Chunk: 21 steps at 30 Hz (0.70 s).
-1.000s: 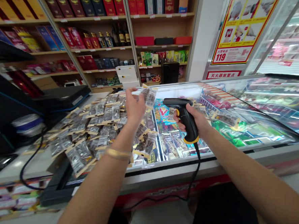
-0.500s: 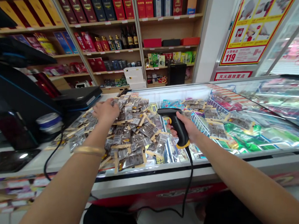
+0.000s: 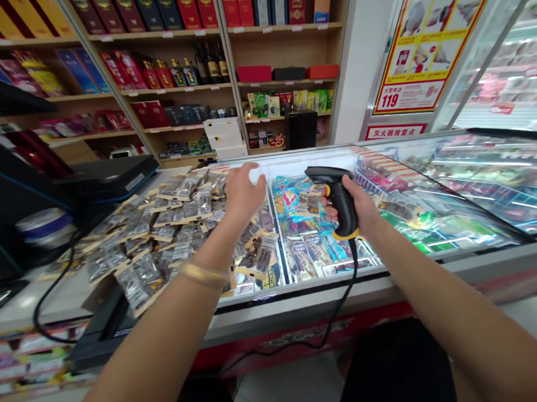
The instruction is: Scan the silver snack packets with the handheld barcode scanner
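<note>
My left hand [image 3: 246, 193], with a gold bangle [image 3: 204, 273] on its wrist, is raised over the right side of a heap of small clear packets [image 3: 178, 215]. Its thumb and fingers are apart and nothing shows between them. My right hand [image 3: 357, 204] is wrapped round the grip of a black and yellow barcode scanner [image 3: 341, 205], held over the freezer's glass top. A cable [image 3: 337, 318] hangs from the scanner's grip. One loose packet [image 3: 309, 204] lies on the glass just left of the scanner.
Black checkout equipment [image 3: 107, 177] and a white and blue roll [image 3: 46, 227] stand at the left. The freezer [image 3: 296, 290] holds colourful packages under its glass. Behind it are shelves [image 3: 286, 36] of boxes and bottles. A poster [image 3: 436, 39] hangs at the right.
My left hand has moved right, away from the far part of the heap. The scanner has shifted right in my right hand. Fewer packets show on the glass around it, and the view has shifted.
</note>
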Each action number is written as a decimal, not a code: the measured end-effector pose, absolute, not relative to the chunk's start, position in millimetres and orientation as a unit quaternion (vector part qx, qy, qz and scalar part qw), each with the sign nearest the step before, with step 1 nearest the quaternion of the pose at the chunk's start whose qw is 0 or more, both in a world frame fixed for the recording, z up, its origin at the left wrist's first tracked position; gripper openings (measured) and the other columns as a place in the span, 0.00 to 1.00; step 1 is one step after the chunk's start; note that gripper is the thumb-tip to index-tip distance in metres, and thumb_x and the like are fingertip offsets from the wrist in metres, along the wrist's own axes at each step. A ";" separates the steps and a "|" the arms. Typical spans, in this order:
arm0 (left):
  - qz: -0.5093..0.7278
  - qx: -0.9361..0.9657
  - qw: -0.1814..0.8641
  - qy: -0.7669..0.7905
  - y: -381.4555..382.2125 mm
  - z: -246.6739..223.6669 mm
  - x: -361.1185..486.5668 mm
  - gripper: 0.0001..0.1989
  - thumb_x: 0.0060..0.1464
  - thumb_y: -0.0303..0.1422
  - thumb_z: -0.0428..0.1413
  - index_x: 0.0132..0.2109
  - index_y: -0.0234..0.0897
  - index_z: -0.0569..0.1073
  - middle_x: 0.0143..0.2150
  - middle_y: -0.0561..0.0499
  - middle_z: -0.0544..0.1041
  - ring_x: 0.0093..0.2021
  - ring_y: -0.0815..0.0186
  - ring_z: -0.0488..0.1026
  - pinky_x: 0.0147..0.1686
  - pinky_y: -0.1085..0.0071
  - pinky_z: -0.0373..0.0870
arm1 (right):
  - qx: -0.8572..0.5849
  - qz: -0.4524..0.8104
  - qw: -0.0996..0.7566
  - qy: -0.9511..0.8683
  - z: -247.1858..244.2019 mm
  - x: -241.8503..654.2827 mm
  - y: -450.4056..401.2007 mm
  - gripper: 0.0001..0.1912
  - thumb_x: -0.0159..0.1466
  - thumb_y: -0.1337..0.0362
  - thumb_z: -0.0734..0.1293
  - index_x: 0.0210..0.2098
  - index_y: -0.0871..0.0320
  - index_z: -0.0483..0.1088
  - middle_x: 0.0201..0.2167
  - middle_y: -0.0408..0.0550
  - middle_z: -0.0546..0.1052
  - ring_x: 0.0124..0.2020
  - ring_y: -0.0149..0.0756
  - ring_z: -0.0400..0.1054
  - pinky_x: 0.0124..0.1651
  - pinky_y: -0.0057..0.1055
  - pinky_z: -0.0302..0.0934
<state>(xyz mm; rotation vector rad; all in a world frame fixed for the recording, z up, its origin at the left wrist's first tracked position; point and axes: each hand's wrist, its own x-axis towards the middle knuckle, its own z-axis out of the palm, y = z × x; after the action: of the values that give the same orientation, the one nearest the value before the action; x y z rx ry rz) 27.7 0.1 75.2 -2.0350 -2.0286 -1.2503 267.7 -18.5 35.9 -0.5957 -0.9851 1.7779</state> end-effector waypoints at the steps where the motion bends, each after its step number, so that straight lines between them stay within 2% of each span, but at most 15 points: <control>1: -0.380 -0.665 -0.019 -0.642 1.8 71.1 44.3 0.21 0.58 0.34 0.51 0.57 0.38 0.72 0.52 0.41 0.74 0.57 0.55 0.69 0.59 0.60 0.64 | -0.252 0.725 0.495 -0.407 36.0 281.3 -18.1 0.23 0.61 0.43 0.66 0.34 0.60 0.70 0.26 0.45 0.71 0.18 0.25 0.59 0.19 0.24 0.58; 4: -0.295 -0.701 -0.071 -0.645 5.1 56.5 88.0 0.22 0.59 0.38 0.49 0.59 0.37 0.71 0.53 0.41 0.76 0.58 0.54 0.69 0.57 0.62 0.65 | -0.266 0.718 0.499 -0.406 30.6 312.1 -18.3 0.23 0.61 0.43 0.67 0.34 0.60 0.70 0.26 0.45 0.70 0.18 0.25 0.58 0.19 0.24 0.58; 6: -0.222 -0.713 -0.083 -0.659 7.1 44.6 107.9 0.24 0.61 0.42 0.48 0.58 0.33 0.71 0.54 0.38 0.76 0.59 0.51 0.69 0.57 0.60 0.64 | -0.272 0.717 0.503 -0.399 23.2 321.7 -19.0 0.24 0.61 0.43 0.66 0.34 0.60 0.70 0.25 0.45 0.70 0.18 0.25 0.57 0.18 0.24 0.57; 9: -0.141 -0.709 -0.069 -0.688 10.1 25.8 122.0 0.31 0.60 0.50 0.47 0.56 0.27 0.72 0.56 0.30 0.74 0.59 0.45 0.69 0.56 0.56 0.64 | -0.281 0.719 0.500 -0.393 12.0 323.0 -19.3 0.24 0.62 0.42 0.65 0.33 0.60 0.70 0.25 0.45 0.70 0.18 0.25 0.58 0.18 0.24 0.57; 11: -0.130 -0.695 -0.045 -0.706 11.9 15.7 123.9 0.34 0.57 0.54 0.50 0.55 0.27 0.72 0.58 0.29 0.72 0.60 0.43 0.67 0.57 0.56 0.63 | -0.287 0.721 0.486 -0.402 7.6 319.6 -18.8 0.25 0.62 0.41 0.64 0.33 0.59 0.69 0.25 0.45 0.70 0.18 0.26 0.59 0.19 0.24 0.58; 14: -0.149 -0.680 -0.035 -0.717 14.6 6.5 122.1 0.35 0.52 0.54 0.55 0.55 0.28 0.70 0.59 0.29 0.70 0.62 0.43 0.65 0.58 0.57 0.62 | -0.287 0.720 0.471 -0.421 6.5 314.7 -18.8 0.25 0.63 0.41 0.63 0.32 0.59 0.69 0.25 0.46 0.71 0.18 0.26 0.60 0.19 0.25 0.59; 16: -0.178 -0.674 -0.059 -0.715 16.8 2.8 119.9 0.32 0.50 0.51 0.58 0.53 0.30 0.71 0.58 0.30 0.72 0.61 0.43 0.66 0.57 0.56 0.63 | -0.287 0.723 0.465 -0.422 7.8 313.2 -20.4 0.24 0.63 0.42 0.64 0.32 0.60 0.69 0.25 0.45 0.71 0.17 0.26 0.60 0.19 0.25 0.59; 18: -0.236 -0.659 -0.107 -0.706 19.2 -0.3 116.9 0.25 0.48 0.45 0.61 0.50 0.34 0.72 0.52 0.34 0.76 0.55 0.44 0.71 0.53 0.56 0.66 | -0.291 0.728 0.460 -0.417 9.3 313.1 -23.0 0.24 0.63 0.43 0.64 0.31 0.60 0.69 0.25 0.45 0.72 0.17 0.26 0.60 0.19 0.25 0.59; 21: -0.403 -0.599 -0.216 -0.657 22.2 -2.6 111.4 0.13 0.46 0.34 0.60 0.41 0.38 0.72 0.38 0.44 0.78 0.42 0.54 0.76 0.44 0.61 0.70 | -0.297 0.723 0.466 -0.414 10.4 314.3 -27.1 0.24 0.62 0.42 0.65 0.31 0.60 0.69 0.25 0.45 0.72 0.17 0.25 0.60 0.19 0.24 0.59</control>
<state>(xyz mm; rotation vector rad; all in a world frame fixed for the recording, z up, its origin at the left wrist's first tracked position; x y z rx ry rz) 111.4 22.2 -2.6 -2.1961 -2.4067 -1.4763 314.3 -27.1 10.4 -0.7296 -1.0173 1.7753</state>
